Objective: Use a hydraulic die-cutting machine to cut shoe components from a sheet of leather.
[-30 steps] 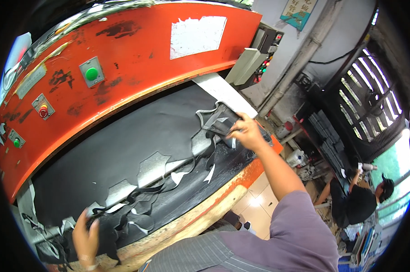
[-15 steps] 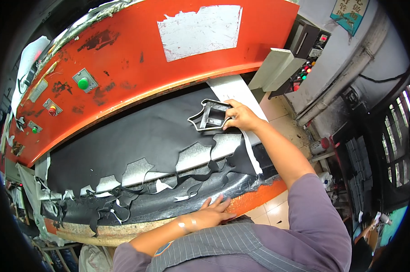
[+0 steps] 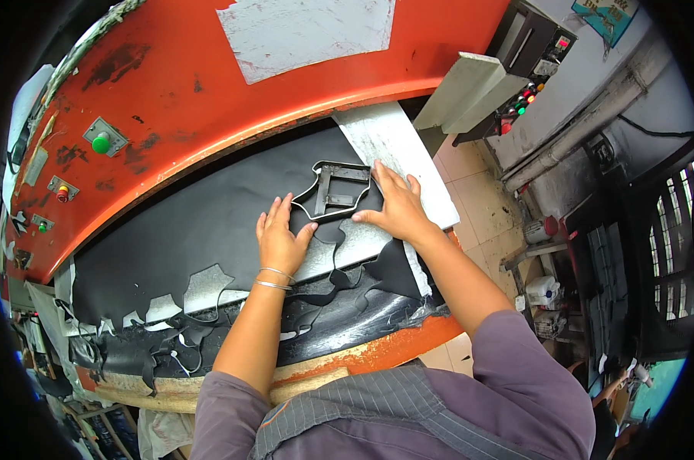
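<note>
Below an orange press beam (image 3: 167, 100), black sheeting (image 3: 171, 238), gapped along its near edge but seemingly uncut behind, bears a metal cutting die (image 3: 323, 192) towards its right end, between the spread fingers of the left hand (image 3: 282, 241) and right hand (image 3: 401, 208).

The roomiest way through I can see is over the black sheet (image 3: 155, 245), left of the left hand (image 3: 280, 241), where it lies flat. Farther in, the orange machine front (image 3: 178, 100) hangs across like a wall, leaving just a dark, low slot beneath its lip. The metal frame (image 3: 323, 188) fills the space between that hand and the right hand (image 3: 399, 205). Right of them, the pale strip (image 3: 420, 165) gives a bare lane, with a pale metal flap (image 3: 470, 96) jutting beside its far end. Nearer the person, curled black scraps (image 3: 397, 268) would snag passing fingers.
</note>
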